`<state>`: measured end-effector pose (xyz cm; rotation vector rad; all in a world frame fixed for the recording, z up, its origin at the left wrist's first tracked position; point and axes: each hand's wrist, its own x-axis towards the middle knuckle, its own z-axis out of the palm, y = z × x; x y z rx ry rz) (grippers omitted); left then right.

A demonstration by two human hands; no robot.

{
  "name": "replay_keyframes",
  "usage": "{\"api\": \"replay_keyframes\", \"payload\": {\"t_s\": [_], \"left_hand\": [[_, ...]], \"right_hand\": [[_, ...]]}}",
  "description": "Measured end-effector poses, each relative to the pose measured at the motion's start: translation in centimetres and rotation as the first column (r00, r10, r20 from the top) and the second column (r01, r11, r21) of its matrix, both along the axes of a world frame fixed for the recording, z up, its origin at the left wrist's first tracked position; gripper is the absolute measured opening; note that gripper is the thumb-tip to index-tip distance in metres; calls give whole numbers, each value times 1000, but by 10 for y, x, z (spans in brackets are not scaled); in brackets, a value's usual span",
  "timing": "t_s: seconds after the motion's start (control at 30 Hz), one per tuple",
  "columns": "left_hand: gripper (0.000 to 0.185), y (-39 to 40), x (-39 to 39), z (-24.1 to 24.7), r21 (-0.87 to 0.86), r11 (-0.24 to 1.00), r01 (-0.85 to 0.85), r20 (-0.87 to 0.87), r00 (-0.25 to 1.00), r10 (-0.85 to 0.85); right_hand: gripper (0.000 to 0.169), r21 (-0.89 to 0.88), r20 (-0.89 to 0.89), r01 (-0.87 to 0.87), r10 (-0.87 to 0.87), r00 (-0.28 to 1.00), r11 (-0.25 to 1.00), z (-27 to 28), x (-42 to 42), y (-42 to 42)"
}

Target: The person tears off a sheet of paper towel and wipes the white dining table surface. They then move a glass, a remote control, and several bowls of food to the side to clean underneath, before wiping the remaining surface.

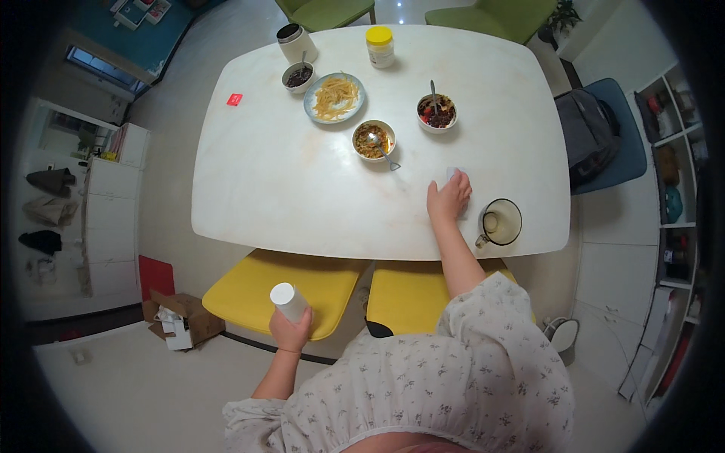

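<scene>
My left hand (291, 331) is wrapped around a white cylindrical container (289, 302), held upright in front of the left yellow chair. On the table, my right hand (449, 196) lies over a pale flat thing, perhaps a cloth (455, 171), with its fingers curled on it; most of it is hidden. Just right of that hand stands a tinted glass mug (502, 222), its handle towards me. Farther off are a bowl of mixed food (371, 139) with a spoon and a bowl of dark and red food (437, 113), also with a spoon.
The white table (272, 198) also bears a plate of shredded food (335, 97), a small dark-filled bowl (298, 77), a canister (297, 43), a yellow-lidded jar (380, 47) and a red packet (234, 99). Yellow chairs (289, 283) and a backpack (589, 133) on a blue chair flank it.
</scene>
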<state>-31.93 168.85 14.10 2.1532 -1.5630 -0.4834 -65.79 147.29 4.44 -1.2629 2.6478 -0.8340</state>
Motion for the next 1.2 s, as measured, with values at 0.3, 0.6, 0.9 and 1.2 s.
{"api": "replay_keyframes", "payload": {"t_s": [0.3, 0.6, 0.9, 1.2], "left_hand": [[49, -1, 7, -11, 112, 994, -11, 66, 998, 3], [61, 15, 14, -8, 187, 982, 14, 45, 999, -23], [65, 11, 7, 22, 268, 963, 33, 4, 999, -35], [67, 10, 13, 18, 204, 976, 76, -22, 997, -73]], "right_hand": [[58, -33, 108, 13, -9, 994, 999, -45, -43, 29], [24, -327, 884, -190, 370, 284, 926, 6, 8, 11], [35, -433, 894, -162, 446, 49, 887, 69, 29, 17], [33, -549, 832, -150, 554, -8, 822, 112, 59, 20]]}}
